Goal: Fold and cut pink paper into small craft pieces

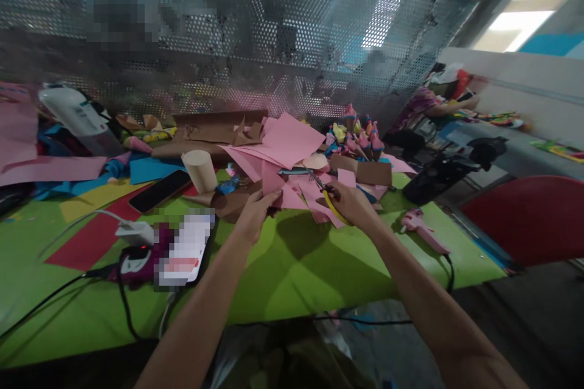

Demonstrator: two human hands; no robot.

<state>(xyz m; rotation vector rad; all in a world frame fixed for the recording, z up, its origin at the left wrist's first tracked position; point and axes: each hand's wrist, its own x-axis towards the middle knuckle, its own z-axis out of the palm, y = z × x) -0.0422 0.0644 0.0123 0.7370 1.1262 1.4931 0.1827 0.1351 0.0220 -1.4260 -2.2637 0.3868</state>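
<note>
Green table (319, 279), perforated metal screen (274, 42) beyond its far edge; red chair (529, 219) off its right edge. Count, left to right: two phones on the left half, a dark phone (159, 191) farther back, a lit phone (185, 249) closer to the near edge; one cream cylinder (201, 173), standing; one pair of yellow-handled scissors (331, 206); one pink glue gun (422, 232) near the right edge. Left hand (256, 209) grasping pink paper (272, 181), mid-table. Right hand (349, 200) gripping the scissors, right of centre; blades point toward the far-left corner, long axis slanting.
</note>
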